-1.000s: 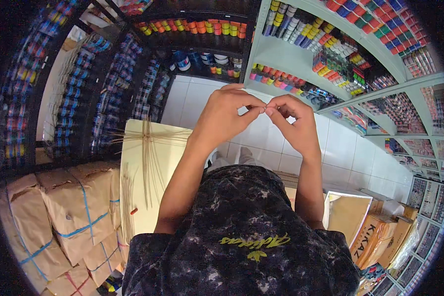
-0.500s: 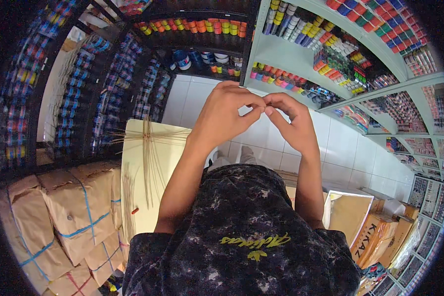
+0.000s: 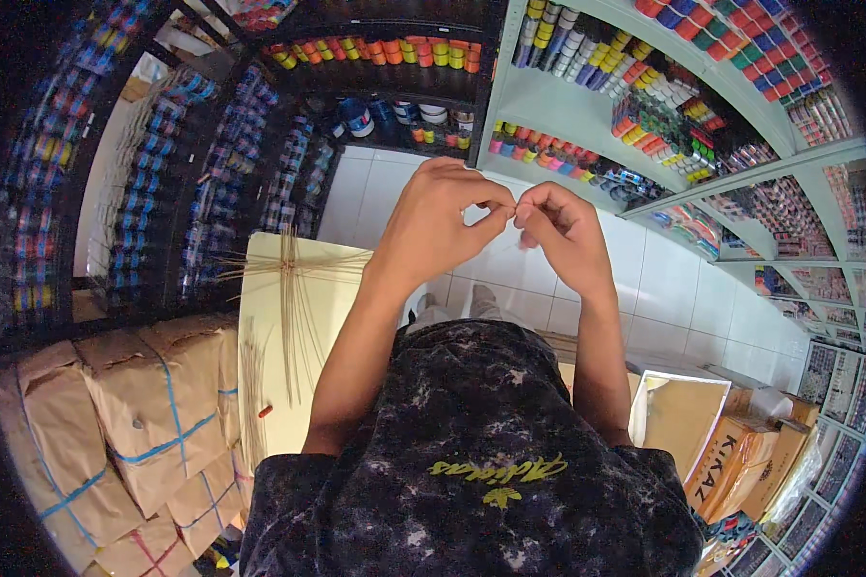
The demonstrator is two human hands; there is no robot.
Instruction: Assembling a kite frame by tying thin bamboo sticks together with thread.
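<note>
Upper centre of the frame: left hand and right hand in a meeting pinch on a tiny item, too small to identify. Left of centre: thin brown strands across a cream board.

We look down from the head, one wide fisheye, dark shirt nearest, left hand and right hand beyond, shelves farther off, rim perhaps too dim.
</note>
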